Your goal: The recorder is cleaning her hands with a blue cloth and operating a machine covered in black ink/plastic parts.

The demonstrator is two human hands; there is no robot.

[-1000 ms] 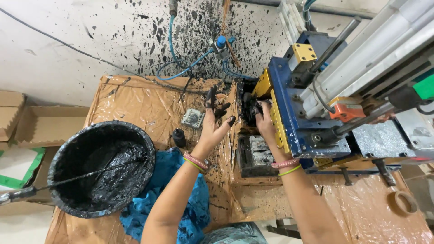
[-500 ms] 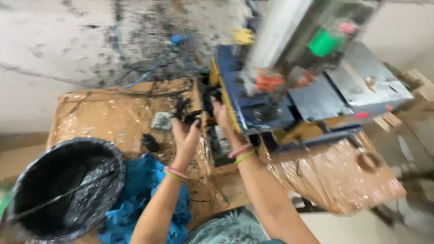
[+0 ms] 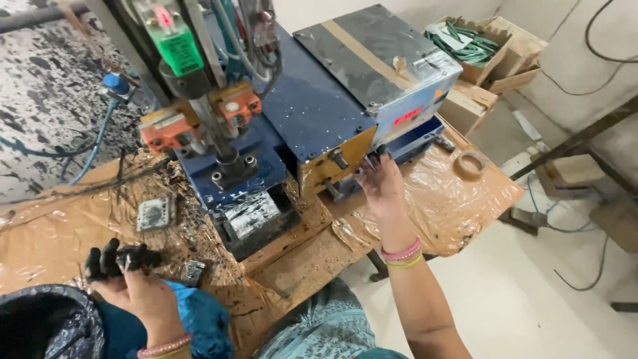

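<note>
Fingertips [image 3: 372, 159] of right hand [image 3: 382, 189] (ink-stained) touch machine [image 3: 319, 113] — left hand [image 3: 136, 282] apart.

The machine [image 3: 292, 113] is dark blue with a yellow front and a shiny grey top crossed by a tan tape stripe. Two orange blocks [image 3: 199, 119] sit on it, under a green tag [image 3: 181, 50]. The surface [image 3: 60, 233] is wrapped in brown plastic with black ink spots. The wall [image 3: 40, 100] at the far left is white with black splashes. The left hand [image 3: 129, 279] has black, inky fingertips — the right hand [image 3: 382, 189] too. Each wrist wears pink and yellow bangles [image 3: 401, 256]. The cloth [image 3: 193, 319] near the left hand is bright blue.
</note>
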